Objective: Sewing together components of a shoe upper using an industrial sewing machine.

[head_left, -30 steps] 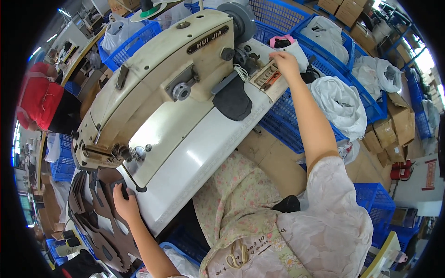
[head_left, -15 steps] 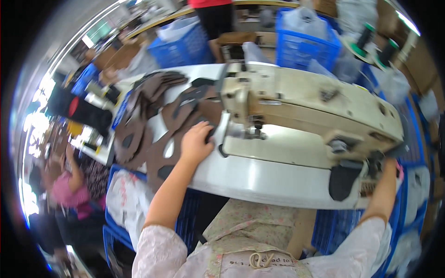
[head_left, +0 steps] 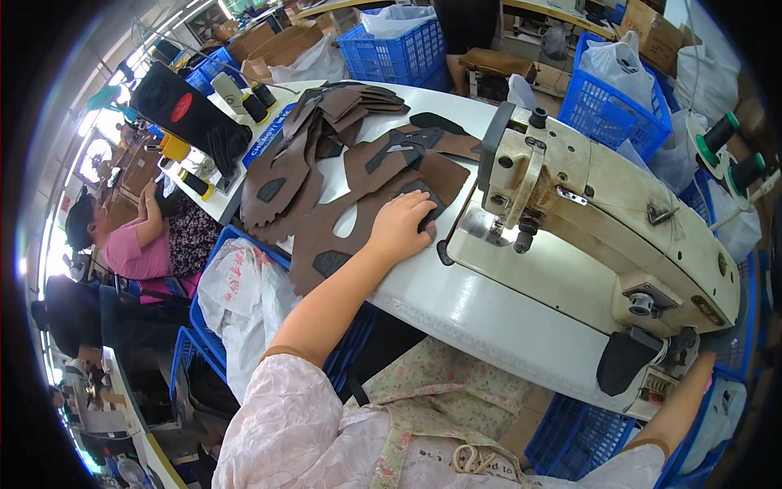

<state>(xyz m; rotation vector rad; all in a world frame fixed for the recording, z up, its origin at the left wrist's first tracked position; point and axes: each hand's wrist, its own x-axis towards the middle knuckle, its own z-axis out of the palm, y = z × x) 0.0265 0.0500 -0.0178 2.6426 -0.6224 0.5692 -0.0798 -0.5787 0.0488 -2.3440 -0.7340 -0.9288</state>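
My left hand [head_left: 405, 226] lies on the front edge of several flat brown cut pieces [head_left: 366, 213] with black patches, its fingers stretched over a dark patch and the thumb apart. To its right, a cream sewing machine [head_left: 603, 196] stands on the white table, its needle head facing the pieces. My right hand [head_left: 700, 364] reaches past the machine's right end, beside the handwheel; its fingers are hidden there. Close to that wrist hangs a black cloth-like flap [head_left: 626, 363]. More brown pieces [head_left: 281, 175] are heaped at the table's far left.
Thread cones [head_left: 721, 134] stand behind the machine at the right. A black box-like holder [head_left: 175, 102] and small spools occupy the left corner. Blue crates [head_left: 615, 94] sit behind the table and below it. Another person in pink [head_left: 134, 244] sits at the left.
The view has shifted, so the table and machine appear farther right and tilted, and sharper. My left hand stays on the brown pieces; my right stays by the machine's right end.
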